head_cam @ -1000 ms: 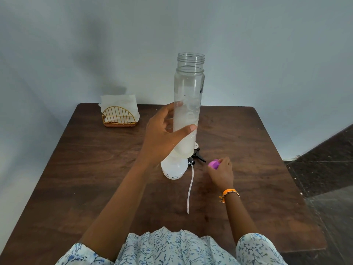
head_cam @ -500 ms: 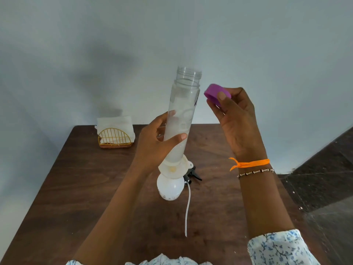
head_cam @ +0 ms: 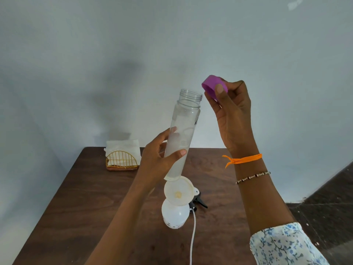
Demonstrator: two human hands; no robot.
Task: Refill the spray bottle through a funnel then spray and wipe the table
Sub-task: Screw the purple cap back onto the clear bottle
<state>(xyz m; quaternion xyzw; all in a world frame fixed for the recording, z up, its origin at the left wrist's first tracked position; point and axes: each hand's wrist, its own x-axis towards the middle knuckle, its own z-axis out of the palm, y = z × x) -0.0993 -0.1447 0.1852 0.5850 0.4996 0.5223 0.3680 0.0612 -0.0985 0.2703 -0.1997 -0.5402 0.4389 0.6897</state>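
- My left hand (head_cam: 158,159) grasps the tall clear bottle (head_cam: 184,134) around its lower half, thumb in front and fingers curled behind; the bottle leans a little, open mouth up, and its lower part looks cloudy white.
- My right hand (head_cam: 232,115) pinches the purple cap (head_cam: 212,86) between thumb and fingers, just right of the bottle's threaded mouth and slightly above it, not touching it.
- Under the bottle's base sits the white funnel (head_cam: 178,193), its rim touching or just below the base; I cannot tell which.
- The funnel stands in the white spray bottle (head_cam: 174,215), upright on the table (head_cam: 86,207) below the tall bottle.
- The spray head (head_cam: 198,202), black with a white tube trailing toward me, lies on the table just right of the spray bottle.
- A gold wire napkin holder (head_cam: 122,160) with white napkins sits at the table's far edge, well left of the bottle.
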